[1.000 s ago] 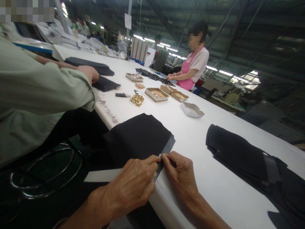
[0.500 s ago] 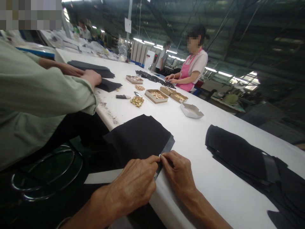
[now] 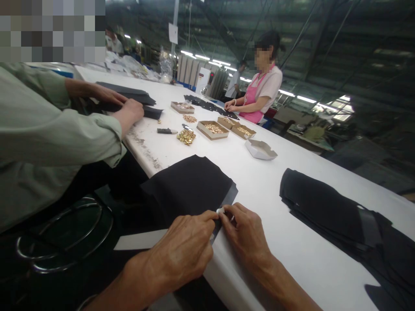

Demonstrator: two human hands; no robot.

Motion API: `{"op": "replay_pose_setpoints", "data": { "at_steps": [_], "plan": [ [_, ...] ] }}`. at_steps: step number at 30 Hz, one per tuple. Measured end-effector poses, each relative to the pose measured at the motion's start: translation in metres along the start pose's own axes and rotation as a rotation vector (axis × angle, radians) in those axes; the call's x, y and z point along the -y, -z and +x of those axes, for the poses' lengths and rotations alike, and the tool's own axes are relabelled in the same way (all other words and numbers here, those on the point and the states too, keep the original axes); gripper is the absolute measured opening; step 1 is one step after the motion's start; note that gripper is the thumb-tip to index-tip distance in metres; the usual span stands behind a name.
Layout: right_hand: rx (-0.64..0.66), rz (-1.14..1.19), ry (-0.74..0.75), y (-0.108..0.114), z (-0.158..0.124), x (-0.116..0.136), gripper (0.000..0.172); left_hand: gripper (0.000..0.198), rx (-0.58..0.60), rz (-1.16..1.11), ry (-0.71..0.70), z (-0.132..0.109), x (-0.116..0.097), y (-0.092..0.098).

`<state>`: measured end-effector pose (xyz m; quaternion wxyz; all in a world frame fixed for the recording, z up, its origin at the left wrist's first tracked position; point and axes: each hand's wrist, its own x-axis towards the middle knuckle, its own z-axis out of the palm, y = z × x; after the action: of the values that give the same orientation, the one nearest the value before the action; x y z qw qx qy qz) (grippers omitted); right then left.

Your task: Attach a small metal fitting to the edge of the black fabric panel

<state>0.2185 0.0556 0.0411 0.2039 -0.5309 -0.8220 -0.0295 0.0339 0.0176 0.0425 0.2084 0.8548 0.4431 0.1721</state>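
A black fabric panel [image 3: 191, 185] lies over the table's near edge, with a dark grey strip [image 3: 230, 194] along its right side. My left hand [image 3: 181, 242] is closed on that side of the panel, its index finger pointing at a small white piece [image 3: 221, 211]. Thumb and finger of my right hand [image 3: 243, 229] pinch this piece at the strip; I cannot tell whether it is paper or tape. A longer white strip [image 3: 142, 239] shows to the left of my left hand, partly hidden beneath it.
Cardboard boxes [image 3: 212, 136] of small gold parts stand mid-table, near a gold pile [image 3: 186, 137], a dark-handled tool [image 3: 166, 131] and a white tray [image 3: 261, 150]. Stacked black panels [image 3: 324, 207] lie right. Co-workers handle dark pieces left and across. A metal-ringed stool [image 3: 65, 235] stands below left.
More of the white piece shows at my right fingertips, and my right hand has shifted slightly. The left co-worker's hands have moved a little over the dark fabric.
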Motion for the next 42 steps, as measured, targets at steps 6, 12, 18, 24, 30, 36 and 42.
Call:
{"op": "replay_pose_setpoints", "data": {
  "at_steps": [6,12,18,24,30,36,42],
  "plan": [
    [-0.047,0.095,0.045,0.011,0.003,-0.007,0.016,0.023,-0.025,0.022,-0.050,-0.004,0.012,-0.015],
    [-0.224,0.131,0.214,0.005,-0.005,-0.004,0.020,0.024,-0.021,-0.053,0.015,-0.001,0.004,-0.006],
    [-0.180,0.121,0.223,-0.001,-0.008,-0.007,0.021,0.026,-0.012,-0.088,0.040,0.002,-0.004,0.002],
    [-0.085,0.280,0.073,0.002,-0.006,-0.007,0.018,0.022,-0.030,-0.126,0.031,0.000,-0.001,-0.001],
    [-0.094,0.219,0.142,-0.003,-0.008,-0.007,0.019,0.022,-0.034,-0.134,0.030,0.001,0.001,-0.002],
    [-0.116,0.040,0.222,-0.004,-0.010,-0.008,0.021,0.021,-0.054,-0.159,0.027,0.002,0.003,-0.003],
    [-0.200,0.172,0.098,-0.001,-0.004,-0.014,0.025,0.025,-0.051,-0.168,0.016,0.002,0.004,-0.005]
  ]
}}
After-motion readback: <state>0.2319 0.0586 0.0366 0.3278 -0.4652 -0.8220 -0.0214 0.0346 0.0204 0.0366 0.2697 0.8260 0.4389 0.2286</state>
